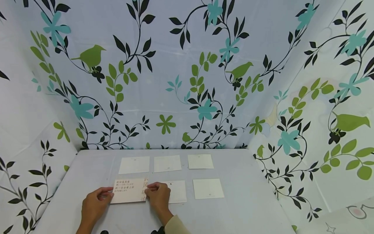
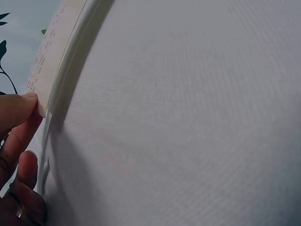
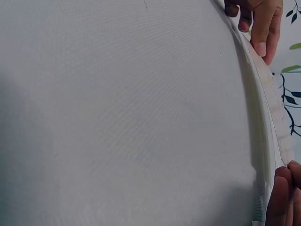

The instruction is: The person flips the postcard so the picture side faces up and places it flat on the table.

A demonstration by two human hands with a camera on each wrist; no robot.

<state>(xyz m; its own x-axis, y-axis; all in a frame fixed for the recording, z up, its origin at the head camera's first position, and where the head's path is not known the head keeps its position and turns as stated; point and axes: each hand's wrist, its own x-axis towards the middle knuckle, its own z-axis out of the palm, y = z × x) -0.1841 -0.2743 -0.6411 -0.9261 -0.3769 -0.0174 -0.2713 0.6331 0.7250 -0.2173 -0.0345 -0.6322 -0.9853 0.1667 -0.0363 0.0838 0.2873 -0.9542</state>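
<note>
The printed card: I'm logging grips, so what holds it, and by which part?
Both hands: the left hand pinches the printed card by its left edge, the right hand its right edge.

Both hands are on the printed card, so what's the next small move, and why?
Probably lower the printed card flat into the front-left place: left hand and right hand pinch its ends, five blank cards lie in two rows, and that spot looks unfilled.

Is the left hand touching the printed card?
Touching. The left wrist view shows the left hand with its thumb on the printed card edge; the head view agrees.
</note>
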